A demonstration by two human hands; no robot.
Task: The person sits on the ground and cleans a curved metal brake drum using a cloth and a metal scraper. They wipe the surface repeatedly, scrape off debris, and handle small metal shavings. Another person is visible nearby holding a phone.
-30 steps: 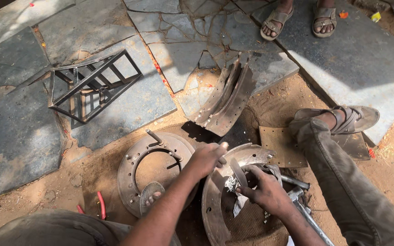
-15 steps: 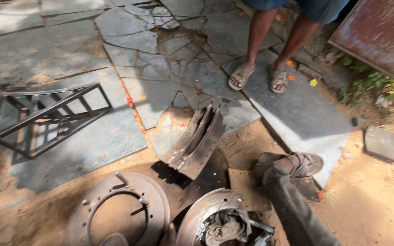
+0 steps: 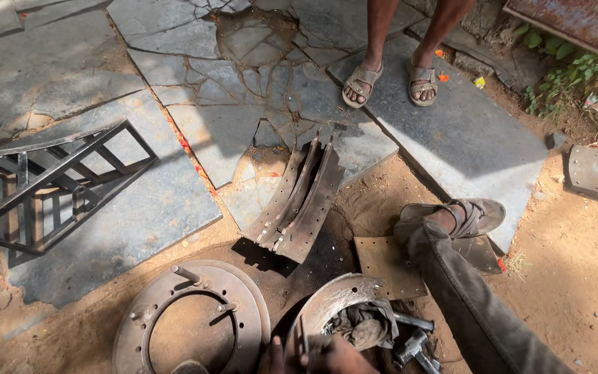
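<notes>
Rusty steel lies all about on the dirt and cracked grey paving. From the head camera, the landmark is the curved brake shoe (image 3: 330,305) standing on edge low in the middle, its worn rim bright. A greasy grey rag (image 3: 365,324) is bunched against its right side, and just right of the rag a hammer (image 3: 413,345) lies on the ground. At the very bottom edge, touching the shoe's lower end, a hand (image 3: 337,360) shows only as knuckles; which hand it is and whether its fingers are closed I cannot tell. A second bit of hand (image 3: 271,361) peeps in just left of it, equally cut off.

Left of the shoe lies a flat round backing plate (image 3: 195,315) with studs standing up from it. Above the shoe, a pair of brake shoes (image 3: 299,201) leans together on the paving edge. Far left of it sits a black welded frame (image 3: 50,183). Right of the shoe stretches the person's trousered leg (image 3: 465,291), its sandalled foot resting over a flat lining plate (image 3: 382,263). Well above, another person's sandalled feet (image 3: 389,79) stand on the slabs. Far right, a grey lining pad (image 3: 595,172) lies alone on the dirt.
</notes>
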